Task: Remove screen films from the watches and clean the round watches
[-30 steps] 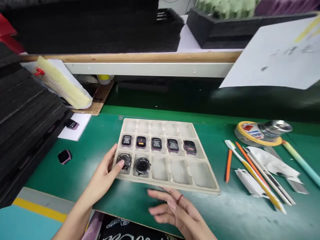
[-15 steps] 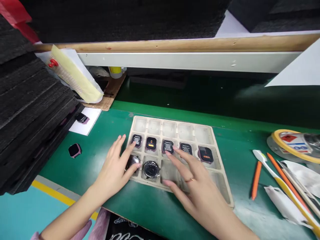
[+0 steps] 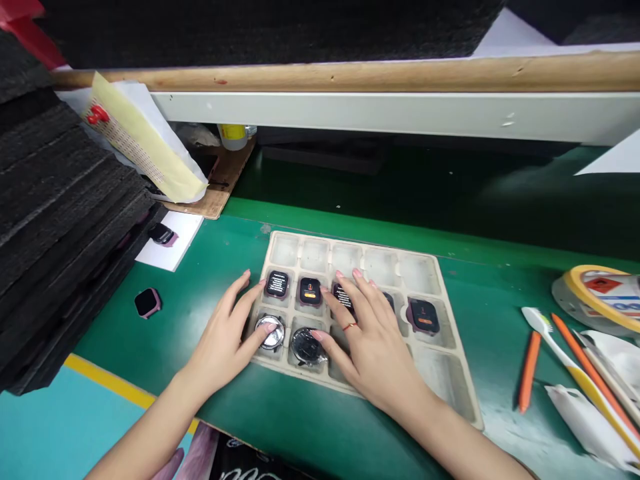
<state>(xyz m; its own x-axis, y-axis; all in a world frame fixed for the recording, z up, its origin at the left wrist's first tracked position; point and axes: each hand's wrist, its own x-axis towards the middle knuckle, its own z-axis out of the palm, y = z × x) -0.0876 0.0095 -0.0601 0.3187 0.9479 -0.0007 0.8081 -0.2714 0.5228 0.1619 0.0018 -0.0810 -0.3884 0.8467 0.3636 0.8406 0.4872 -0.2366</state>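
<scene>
Where the pale tray point(image 3: 383, 267) lies on the green counter point(image 3: 310, 427), its middle row holds square watches point(image 3: 310, 291), purple-cased and black-screened, its near row two glossy round watches point(image 3: 303, 347), one with crinkled film point(image 3: 319, 360). The left hand point(image 3: 223, 340) spreads its fingers at the left edge, thumb over one; the right hand point(image 3: 380, 347) spreads wide over the middle, thumb at the other.

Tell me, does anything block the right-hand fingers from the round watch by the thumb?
Nothing visible does, except perhaps clear film on the round watch. Of the right fingers, the thumb appears over its edge.
</scene>
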